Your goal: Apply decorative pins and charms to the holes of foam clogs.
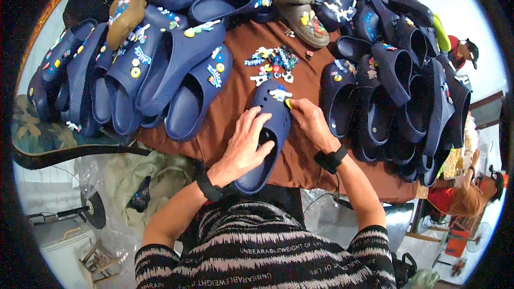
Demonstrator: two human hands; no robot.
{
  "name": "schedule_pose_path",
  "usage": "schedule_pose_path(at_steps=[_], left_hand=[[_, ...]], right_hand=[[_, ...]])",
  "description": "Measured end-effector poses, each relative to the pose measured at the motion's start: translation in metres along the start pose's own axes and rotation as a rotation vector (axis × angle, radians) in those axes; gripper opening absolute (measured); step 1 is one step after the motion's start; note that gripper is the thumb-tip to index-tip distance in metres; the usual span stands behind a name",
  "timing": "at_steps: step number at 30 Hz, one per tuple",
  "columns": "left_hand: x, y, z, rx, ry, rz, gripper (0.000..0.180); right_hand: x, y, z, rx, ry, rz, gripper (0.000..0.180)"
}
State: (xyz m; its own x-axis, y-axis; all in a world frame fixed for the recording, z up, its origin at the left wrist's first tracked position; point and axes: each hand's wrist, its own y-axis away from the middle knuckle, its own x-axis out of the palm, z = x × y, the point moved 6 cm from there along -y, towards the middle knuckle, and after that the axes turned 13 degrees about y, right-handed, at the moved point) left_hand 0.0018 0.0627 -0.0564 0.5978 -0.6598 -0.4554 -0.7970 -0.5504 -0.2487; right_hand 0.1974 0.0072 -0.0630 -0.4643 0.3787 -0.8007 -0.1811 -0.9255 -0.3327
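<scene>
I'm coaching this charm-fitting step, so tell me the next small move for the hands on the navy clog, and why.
Probably press the yellow charm down into the navy clog with the right hand. Its fingers already pinch the charm against the toe, next to a white charm already fitted, while the left hand lies over the clog's opening and steadies it on the brown cloth.

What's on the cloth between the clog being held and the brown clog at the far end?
In the head view, a small pile of colourful charms lies on the brown cloth between them.

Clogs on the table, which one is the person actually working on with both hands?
The navy clog lying alone mid-table on the brown cloth: left hand steadies it, right hand presses a yellow charm onto its toe.
</scene>
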Motion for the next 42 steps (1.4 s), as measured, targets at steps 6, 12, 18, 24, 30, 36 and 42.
schedule_pose_path(at_steps=[6, 12, 18, 24, 30, 36, 42], left_hand=[[0.0, -0.001, 0.003, -0.008, 0.015, 0.007, 0.069], [0.0, 0.001, 0.0, -0.009, 0.026, 0.009, 0.068], [0.0, 0.001, 0.0, -0.014, 0.028, 0.012, 0.068], [0.0, 0.001, 0.0, 0.003, 0.013, 0.009, 0.069], [0.001, 0.001, 0.002, -0.007, 0.0, 0.005, 0.072], [0.002, 0.0, 0.002, -0.015, 0.011, 0.008, 0.074], [0.003, -0.001, 0.003, -0.042, -0.013, 0.016, 0.075]], right_hand=[[0.005, -0.004, -0.004, 0.045, 0.109, 0.007, 0.018], [0.001, 0.002, -0.017, 0.276, 0.025, -0.066, 0.014], [0.004, -0.004, 0.001, 0.228, 0.083, -0.09, 0.013], [0.006, -0.004, 0.017, 0.205, 0.211, -0.028, 0.014], [0.012, -0.002, 0.014, 0.206, 0.171, -0.039, 0.014], [0.011, -0.013, 0.021, -0.059, 0.355, 0.18, 0.013], [0.012, -0.015, 0.028, -0.161, 0.373, 0.274, 0.01]])
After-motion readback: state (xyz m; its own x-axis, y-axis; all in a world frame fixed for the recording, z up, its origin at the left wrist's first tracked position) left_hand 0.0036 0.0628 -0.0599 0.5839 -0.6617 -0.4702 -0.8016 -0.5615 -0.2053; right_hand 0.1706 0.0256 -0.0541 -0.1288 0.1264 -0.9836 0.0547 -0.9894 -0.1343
